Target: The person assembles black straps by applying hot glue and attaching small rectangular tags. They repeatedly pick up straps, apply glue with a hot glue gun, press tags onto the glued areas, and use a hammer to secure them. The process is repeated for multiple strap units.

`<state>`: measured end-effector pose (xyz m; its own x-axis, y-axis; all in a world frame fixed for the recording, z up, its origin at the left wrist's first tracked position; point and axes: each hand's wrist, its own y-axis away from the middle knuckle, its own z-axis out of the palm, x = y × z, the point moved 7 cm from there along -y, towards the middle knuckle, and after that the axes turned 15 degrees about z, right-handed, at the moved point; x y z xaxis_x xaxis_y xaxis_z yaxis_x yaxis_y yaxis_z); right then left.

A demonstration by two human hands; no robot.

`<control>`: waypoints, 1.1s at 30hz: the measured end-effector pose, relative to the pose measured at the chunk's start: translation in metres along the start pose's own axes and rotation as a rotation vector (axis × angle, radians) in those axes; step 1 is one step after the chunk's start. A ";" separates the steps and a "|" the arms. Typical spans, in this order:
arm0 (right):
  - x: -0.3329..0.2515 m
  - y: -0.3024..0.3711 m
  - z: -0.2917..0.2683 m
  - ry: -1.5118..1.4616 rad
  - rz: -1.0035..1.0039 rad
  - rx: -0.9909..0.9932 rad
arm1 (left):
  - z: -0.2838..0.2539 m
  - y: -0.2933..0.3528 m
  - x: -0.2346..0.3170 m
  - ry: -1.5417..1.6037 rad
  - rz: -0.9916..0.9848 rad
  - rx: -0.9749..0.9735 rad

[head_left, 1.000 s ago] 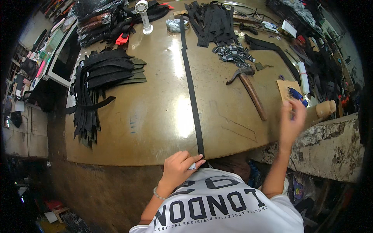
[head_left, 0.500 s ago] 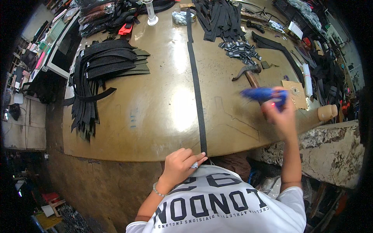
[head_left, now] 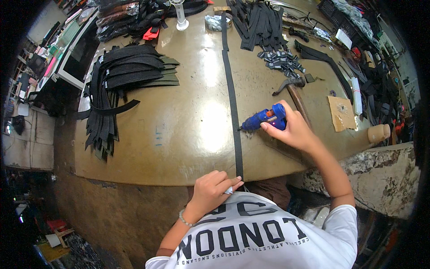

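A long black webbing strap (head_left: 232, 101) runs down the table to its near edge. My left hand (head_left: 214, 192) is closed on the strap's near end, with a small white piece showing between its fingers. My right hand (head_left: 293, 129) grips a blue glue gun (head_left: 264, 118), its dark nozzle pointing left, at or just over the right edge of the strap. I cannot tell whether the tip touches it. Just beyond the right hand lies a hammer (head_left: 297, 99) with a wooden handle, and small dark tabs (head_left: 284, 63) are heaped farther back.
Stacked black straps (head_left: 130, 69) lie at the left. More dark straps (head_left: 260, 27) sit at the back, beside a round container (head_left: 215, 23) and a white stand (head_left: 181, 20). At the right are a brown cardboard piece (head_left: 341, 114) and a tape roll (head_left: 379, 133).
My right hand has brought the glue gun left and nearer to me, from beside the hammer to the strap. My left hand still holds the strap's end.
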<state>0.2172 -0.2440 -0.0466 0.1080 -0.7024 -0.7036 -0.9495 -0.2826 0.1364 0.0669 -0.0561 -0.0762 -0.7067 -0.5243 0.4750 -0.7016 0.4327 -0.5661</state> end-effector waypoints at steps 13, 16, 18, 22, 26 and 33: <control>-0.017 0.030 -0.036 0.251 -0.386 0.537 | 0.004 0.002 0.003 -0.076 0.008 -0.016; 0.076 0.070 -0.102 0.100 0.113 0.998 | 0.006 0.002 0.003 -0.052 0.016 0.005; 0.148 0.099 -0.138 -0.101 0.356 1.230 | 0.006 0.003 0.001 -0.046 -0.001 -0.001; 0.212 0.133 -0.172 0.007 0.597 1.322 | 0.006 0.004 0.002 -0.064 0.030 -0.011; 0.163 0.140 -0.204 -0.049 0.152 1.635 | 0.008 0.005 0.000 -0.069 -0.002 -0.041; 0.188 -0.117 -0.258 0.265 0.217 1.085 | 0.006 0.002 0.002 -0.083 -0.017 -0.016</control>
<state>0.4241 -0.5113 -0.0150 -0.1536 -0.8201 -0.5512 -0.6957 0.4859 -0.5290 0.0639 -0.0606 -0.0803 -0.6854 -0.5901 0.4266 -0.7151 0.4351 -0.5471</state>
